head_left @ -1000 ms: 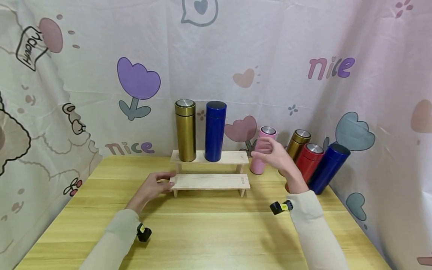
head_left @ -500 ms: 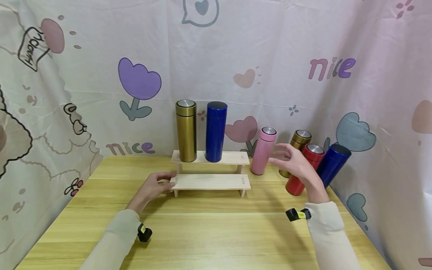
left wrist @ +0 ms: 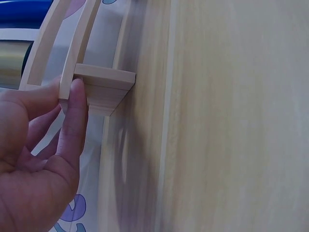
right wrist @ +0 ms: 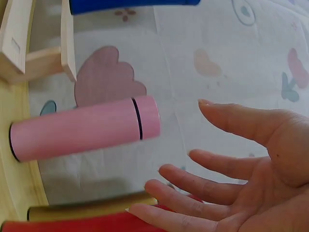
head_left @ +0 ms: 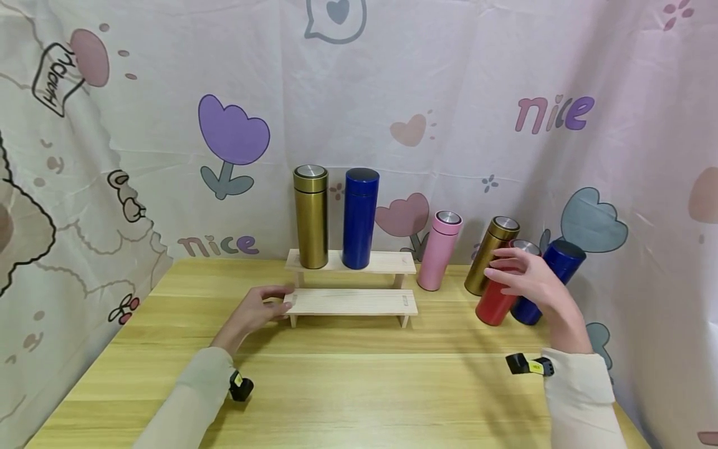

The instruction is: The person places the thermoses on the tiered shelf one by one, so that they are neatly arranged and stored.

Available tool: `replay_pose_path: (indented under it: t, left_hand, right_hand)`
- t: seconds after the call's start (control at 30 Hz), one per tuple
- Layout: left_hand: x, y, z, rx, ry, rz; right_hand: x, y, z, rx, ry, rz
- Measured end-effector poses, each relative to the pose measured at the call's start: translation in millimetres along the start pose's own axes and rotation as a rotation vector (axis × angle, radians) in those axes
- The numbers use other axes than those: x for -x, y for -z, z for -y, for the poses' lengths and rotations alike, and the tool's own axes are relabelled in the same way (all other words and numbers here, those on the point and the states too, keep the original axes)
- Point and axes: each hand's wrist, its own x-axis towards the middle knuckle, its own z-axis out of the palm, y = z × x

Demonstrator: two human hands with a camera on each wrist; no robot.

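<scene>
My left hand [head_left: 259, 313] pinches the left end of the lower board of a two-step wooden shelf [head_left: 353, 302]; in the left wrist view, thumb and fingers [left wrist: 73, 125] lie on either side of the board. On the upper step stand a gold thermos [head_left: 311, 224] and a blue thermos [head_left: 360, 221]. My right hand [head_left: 530, 277], fingers spread and holding nothing, overlaps a red thermos [head_left: 493, 305] in the head view. In the right wrist view its palm and fingers face a pink thermos [right wrist: 82, 130], apart from it.
Right of the shelf, a second gold thermos [head_left: 485, 265] stands behind the red one, and a second blue thermos [head_left: 561, 262] stands farthest right. A printed cloth [head_left: 477, 62] hangs behind and beside the wooden table [head_left: 336, 386].
My right hand has moved right, from in front of the pink thermos to in front of the red one. The left hand keeps its hold on the shelf; the thermoses stay where they were.
</scene>
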Motion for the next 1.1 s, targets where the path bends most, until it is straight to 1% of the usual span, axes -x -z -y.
replay_pose_path:
  t: [0.2, 0.37, 0.47, 0.57, 0.7, 0.77, 0.93, 1.1]
  left_hand:
    - [-2.5, 0.5, 2.8, 0.0, 0.007, -0.009]
    - [-2.1, 1.3, 3.3, -0.007, -0.002, 0.001]
    - [-2.6, 1.0, 3.6, -0.006, 0.002, -0.005]
    - [-2.4, 1.1, 3.6, -0.02, -0.009, 0.005]
    - [-1.9, 1.1, 2.9, -0.023, -0.001, 0.002]
    - [-1.8, 0.7, 2.6, -0.019, 0.01, -0.007]
    - [-1.3, -0.5, 1.5, -0.021, 0.004, -0.006]
    - [-0.5, -0.8, 0.3, -0.009, -0.005, -0.003]
  right_hand:
    - [7.1, 11, -16, 0.033, -0.012, 0.001]
    - [11.2, 17, -33, 0.069, -0.066, 0.023]
    - [11.8, 20, -43, 0.086, -0.099, 0.035]
    - [11.0, 22, -53, 0.077, -0.135, 0.045]
    - [9.5, 23, -64, 0.065, -0.182, 0.048]
    - [8.7, 23, -69, 0.075, -0.202, 0.042]
    - [6.0, 24, -80, 0.102, -0.246, 0.017]
    - [0.4, 22, -92, 0.108, -0.282, 0.027]
